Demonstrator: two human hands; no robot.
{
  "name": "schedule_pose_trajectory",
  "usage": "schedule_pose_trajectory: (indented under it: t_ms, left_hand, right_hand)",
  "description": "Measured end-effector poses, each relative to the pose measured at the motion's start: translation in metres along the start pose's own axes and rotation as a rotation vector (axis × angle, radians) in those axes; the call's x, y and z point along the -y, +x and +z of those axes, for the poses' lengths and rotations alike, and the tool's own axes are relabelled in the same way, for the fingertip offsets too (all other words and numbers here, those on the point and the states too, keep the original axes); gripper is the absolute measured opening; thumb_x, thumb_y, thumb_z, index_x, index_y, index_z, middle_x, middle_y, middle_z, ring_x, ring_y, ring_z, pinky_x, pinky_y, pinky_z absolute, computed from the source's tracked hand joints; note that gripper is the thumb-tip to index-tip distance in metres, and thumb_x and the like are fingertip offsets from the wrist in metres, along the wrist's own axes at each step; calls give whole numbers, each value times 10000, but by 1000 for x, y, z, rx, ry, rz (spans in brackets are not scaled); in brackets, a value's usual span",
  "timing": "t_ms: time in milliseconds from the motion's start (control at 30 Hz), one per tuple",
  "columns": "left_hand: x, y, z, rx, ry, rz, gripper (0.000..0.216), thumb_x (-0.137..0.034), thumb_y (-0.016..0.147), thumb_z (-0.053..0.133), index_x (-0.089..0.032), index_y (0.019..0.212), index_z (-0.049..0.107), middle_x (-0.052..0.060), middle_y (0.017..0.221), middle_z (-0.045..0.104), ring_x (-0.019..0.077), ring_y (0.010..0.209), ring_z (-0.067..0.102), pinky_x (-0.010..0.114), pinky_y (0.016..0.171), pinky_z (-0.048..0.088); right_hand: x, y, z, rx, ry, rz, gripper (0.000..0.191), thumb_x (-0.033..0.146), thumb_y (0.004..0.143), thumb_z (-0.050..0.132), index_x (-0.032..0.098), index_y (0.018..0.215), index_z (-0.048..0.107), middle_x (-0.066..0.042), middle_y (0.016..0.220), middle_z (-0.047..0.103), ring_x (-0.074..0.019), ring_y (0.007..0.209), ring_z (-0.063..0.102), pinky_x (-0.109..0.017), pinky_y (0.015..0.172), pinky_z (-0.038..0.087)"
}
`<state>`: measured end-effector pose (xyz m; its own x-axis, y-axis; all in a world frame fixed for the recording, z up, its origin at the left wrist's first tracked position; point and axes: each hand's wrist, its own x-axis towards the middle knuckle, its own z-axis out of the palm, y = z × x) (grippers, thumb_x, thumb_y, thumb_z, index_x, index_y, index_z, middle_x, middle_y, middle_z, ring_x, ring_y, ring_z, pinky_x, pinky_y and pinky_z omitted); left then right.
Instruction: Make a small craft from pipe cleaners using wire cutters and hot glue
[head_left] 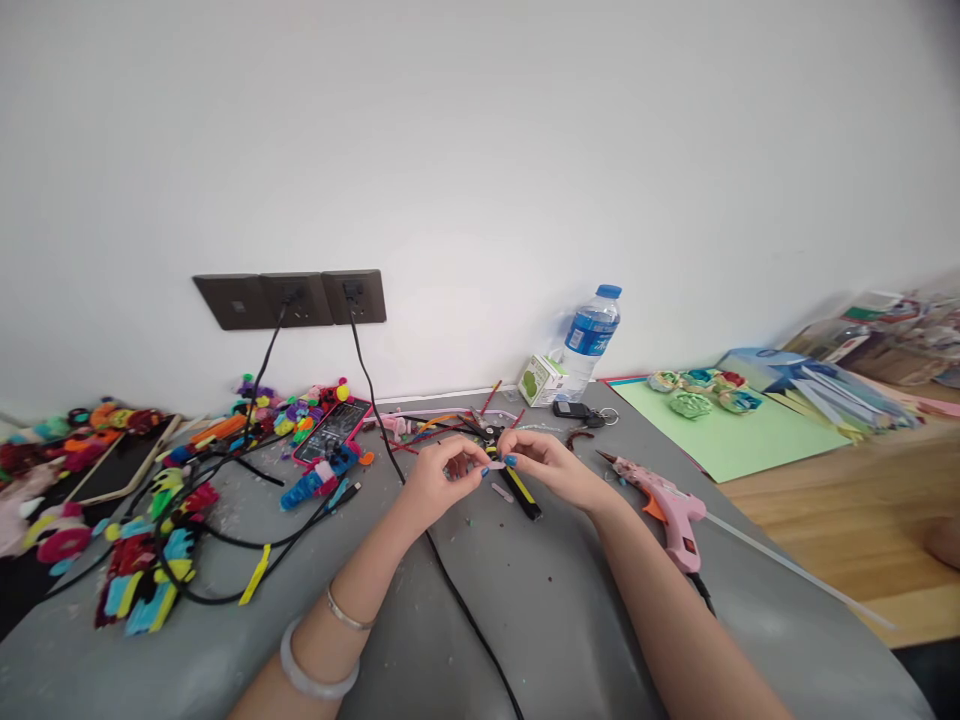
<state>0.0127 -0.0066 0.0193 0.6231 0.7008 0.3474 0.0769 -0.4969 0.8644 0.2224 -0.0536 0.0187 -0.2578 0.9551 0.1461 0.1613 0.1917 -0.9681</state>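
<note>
One pale strip [496,465], pinched in left hand [450,474] and right hand [551,465], long axis running side to side, one end toward each hand, over the grey bench [555,640]

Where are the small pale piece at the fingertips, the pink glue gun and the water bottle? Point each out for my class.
Small pale piece [496,465]: head view, on its exposed middle.
Pink glue gun [679,512]: head view, on its body.
Water bottle [590,335]: head view, on its blue label.
</note>
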Motion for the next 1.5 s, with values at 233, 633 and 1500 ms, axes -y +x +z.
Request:
schedule_pose_trajectory:
  t_ms: [233,633,1500]
  left_hand:
    - [1,0,2,-5,31,-32,131,-145,817,571,-165,898,672,5,765,649,114,646,545,218,600,409]
    - [3,-1,2,43,54,-4,120,-147,830,581,-177,878,687,14,806,622,112,662,520,217,607,394]
    - [0,-1,5,-16,76,-13,123,-129,823,579,-162,856,692,14,766,640,112,645,537,213,589,406]
  right_hand:
    - [2,0,1,0,-19,-15,310,489,914,562,186,850,561,-3,813,485,-152,756,416,-265,696,333]
    - [3,0,2,2,-35,3,315,499,909,565,190,844,551,-5,804,474,-153,747,406,-266,674,333]
    - [5,1,2,-23,-41,-27,337,521,897,576,193,828,553,-10,804,493,-159,755,430,-263,690,361]
